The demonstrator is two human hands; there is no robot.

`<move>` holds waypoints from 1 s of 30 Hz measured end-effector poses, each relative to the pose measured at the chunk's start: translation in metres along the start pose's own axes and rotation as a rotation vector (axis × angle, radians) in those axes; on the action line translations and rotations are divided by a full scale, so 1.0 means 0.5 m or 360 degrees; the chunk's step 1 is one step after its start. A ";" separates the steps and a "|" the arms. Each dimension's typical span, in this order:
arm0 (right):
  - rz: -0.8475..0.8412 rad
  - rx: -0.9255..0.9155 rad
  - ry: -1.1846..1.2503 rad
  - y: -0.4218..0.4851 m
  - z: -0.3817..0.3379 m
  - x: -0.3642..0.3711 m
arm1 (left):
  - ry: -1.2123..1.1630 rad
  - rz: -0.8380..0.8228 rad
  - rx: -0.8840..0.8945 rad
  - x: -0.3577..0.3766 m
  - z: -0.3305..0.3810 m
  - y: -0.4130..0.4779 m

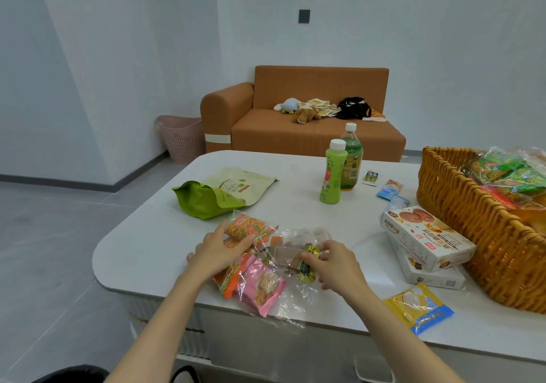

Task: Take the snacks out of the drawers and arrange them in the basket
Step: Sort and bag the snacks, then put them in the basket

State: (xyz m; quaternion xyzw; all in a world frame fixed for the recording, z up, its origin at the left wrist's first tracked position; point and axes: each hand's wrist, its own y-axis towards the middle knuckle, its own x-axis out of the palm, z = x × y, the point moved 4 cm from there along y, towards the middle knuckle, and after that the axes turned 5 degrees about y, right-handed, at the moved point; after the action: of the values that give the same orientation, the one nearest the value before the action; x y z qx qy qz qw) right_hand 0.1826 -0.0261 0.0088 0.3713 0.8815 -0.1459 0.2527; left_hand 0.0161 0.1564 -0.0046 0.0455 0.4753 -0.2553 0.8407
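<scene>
A clear plastic bag of mixed snacks [266, 267] lies near the front edge of the white table [147, 240]. It holds a pink packet [260, 286], an orange stick-snack packet [248, 227] and a gold-green packet [307, 267]. My left hand [218, 252] lies on the bag's left side with its fingers over the orange packets. My right hand [336, 264] pinches the gold-green packet through the plastic. The wicker basket [472, 229] stands at the right with several green and orange packets inside.
Two biscuit boxes [425, 240] are stacked beside the basket, and a yellow-blue packet [419, 308] lies at the front. Two green bottles [339, 169] stand mid-table near small sachets [390, 190]. Green pouches [218, 193] lie at the left. An orange sofa [295, 134] stands behind.
</scene>
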 end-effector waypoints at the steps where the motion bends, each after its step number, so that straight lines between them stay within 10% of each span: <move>1: 0.0003 -0.0006 -0.0037 0.002 -0.002 0.004 | 0.0067 0.0015 0.0013 0.003 0.001 0.000; 10: -0.0095 0.0062 0.0502 0.023 0.005 0.069 | -0.0168 0.0009 0.0093 -0.004 0.005 -0.014; 25: -0.0323 -0.0349 -0.0265 0.022 -0.015 0.104 | -0.0350 -0.0085 0.0099 -0.008 0.013 -0.033; 30: -0.0740 0.0161 -0.0012 0.008 -0.014 0.073 | 0.0085 -0.0089 -0.0077 -0.004 -0.004 -0.028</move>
State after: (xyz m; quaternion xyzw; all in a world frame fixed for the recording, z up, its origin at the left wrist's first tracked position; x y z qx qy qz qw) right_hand 0.1614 0.0010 -0.0060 0.1699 0.9339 -0.2456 0.1966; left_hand 0.0072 0.1458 -0.0015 0.0189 0.5048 -0.2659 0.8210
